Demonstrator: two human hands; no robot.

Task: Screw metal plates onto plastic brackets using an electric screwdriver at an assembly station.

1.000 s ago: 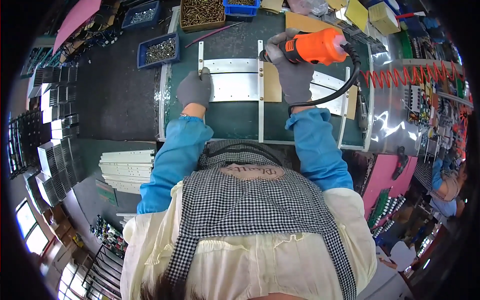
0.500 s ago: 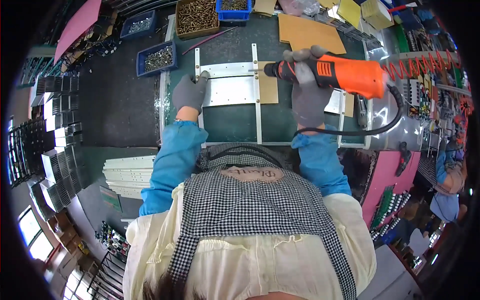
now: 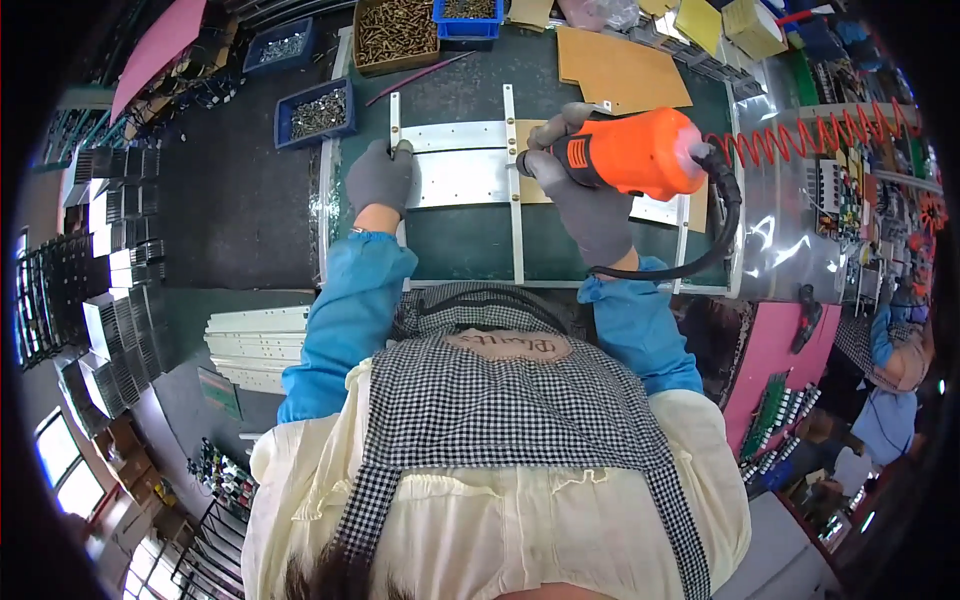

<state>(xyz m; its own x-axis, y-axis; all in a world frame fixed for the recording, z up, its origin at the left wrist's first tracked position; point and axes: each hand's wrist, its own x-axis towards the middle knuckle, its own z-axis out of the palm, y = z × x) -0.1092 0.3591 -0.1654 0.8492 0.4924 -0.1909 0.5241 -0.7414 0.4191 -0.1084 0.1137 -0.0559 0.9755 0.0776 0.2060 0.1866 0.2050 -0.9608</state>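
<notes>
In grey gloves, both my hands work over a frame of white metal panels (image 3: 460, 178) and narrow upright metal strips (image 3: 516, 225). My left hand (image 3: 380, 180) grips the left strip (image 3: 395, 112) beside the panels, its thumb on the joint. My right hand (image 3: 590, 205) is wrapped round an orange and black electric screwdriver (image 3: 645, 152). The tool's dark nose is at the right strip, by its brass-coloured screws; its bit cannot be made out. Brown cardboard (image 3: 535, 190) lies beneath that strip.
Beyond the frame are a box of brass-coloured screws (image 3: 397, 30) and blue bins (image 3: 315, 115) of small hardware. A cardboard sheet (image 3: 625, 70) lies at the back right. A red coiled hose (image 3: 800, 130) and the tool's black cable (image 3: 700, 262) hang on the right. White strips (image 3: 258, 345) are stacked at left.
The screwdriver has come left and toward me, its nose passing from the upper screw to lower on the right strip. Its body now looks foreshortened. My left hand is almost still.
</notes>
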